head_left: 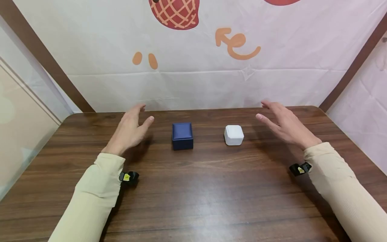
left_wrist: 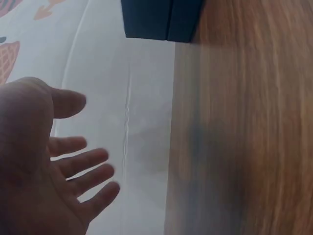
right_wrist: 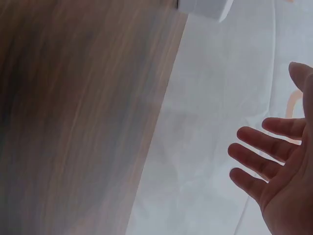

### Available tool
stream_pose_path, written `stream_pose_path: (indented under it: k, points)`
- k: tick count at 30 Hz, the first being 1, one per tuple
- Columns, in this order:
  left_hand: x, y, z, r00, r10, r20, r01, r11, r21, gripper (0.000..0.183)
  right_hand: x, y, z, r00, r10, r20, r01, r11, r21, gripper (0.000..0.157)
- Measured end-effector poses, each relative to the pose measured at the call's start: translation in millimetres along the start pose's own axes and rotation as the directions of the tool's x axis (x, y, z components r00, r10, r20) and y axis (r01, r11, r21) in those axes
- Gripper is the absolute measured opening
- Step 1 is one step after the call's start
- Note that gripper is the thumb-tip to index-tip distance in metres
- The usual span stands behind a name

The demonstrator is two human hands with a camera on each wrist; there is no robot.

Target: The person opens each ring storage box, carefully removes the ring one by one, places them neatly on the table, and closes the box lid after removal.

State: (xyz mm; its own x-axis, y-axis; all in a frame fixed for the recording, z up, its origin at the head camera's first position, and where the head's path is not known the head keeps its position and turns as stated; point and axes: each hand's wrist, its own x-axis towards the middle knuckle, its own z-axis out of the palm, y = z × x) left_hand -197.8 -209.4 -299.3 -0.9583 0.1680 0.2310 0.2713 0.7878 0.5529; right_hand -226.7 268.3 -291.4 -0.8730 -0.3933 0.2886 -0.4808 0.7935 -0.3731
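A dark blue box (head_left: 182, 136) with a cushioned lid, its lid down, stands on the wooden table left of centre. To its right sits a smaller white box (head_left: 234, 135) with rounded corners, closed too. My left hand (head_left: 128, 129) hovers left of the blue box, thumb apart from the fingers and nothing in it. On the other side, my right hand (head_left: 285, 124) is held over the table right of the white box, also holding nothing. In the left wrist view the blue box (left_wrist: 161, 19) shows at the top; the right wrist view catches only a corner of the white box (right_wrist: 205, 7).
The brown wood-grain table (head_left: 193, 195) ends at a white printed cloth (head_left: 193, 87) hanging behind it. Black straps with yellow labels, a left one (head_left: 129, 177) and a right one (head_left: 300, 169), sit at the sleeve cuffs.
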Motion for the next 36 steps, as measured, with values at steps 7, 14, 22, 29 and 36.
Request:
stream_pose_path:
  k: [7,14,22,29,36]
  points:
    - [3.5,5.0,7.4,0.985,0.020,0.172,0.011,0.984,-0.177,0.054,-1,-15,5.8,0.997,-0.078,-0.013,0.079,0.993,0.091,0.057]
    - [4.8,9.6,18.5,0.946,0.102,0.309,-0.001,0.950,-0.311,0.062,-1,-31,8.8,0.993,-0.116,-0.007,0.116,0.983,0.140,0.055]
    - [5.4,10.2,30.9,0.922,0.111,0.371,0.040,0.925,-0.377,0.075,1,-42,14.0,0.989,-0.150,0.003,0.149,0.980,0.129,0.055]
    - [5.2,10.0,38.9,0.923,0.080,0.377,0.058,0.938,-0.341,0.080,1,-48,20.5,0.983,-0.184,0.011,0.181,0.975,0.129,0.053]
    - [2.1,10.8,48.6,0.931,-0.014,0.365,0.136,0.941,-0.309,0.084,0,-54,26.6,0.979,-0.200,0.050,0.192,0.974,0.122,0.053]
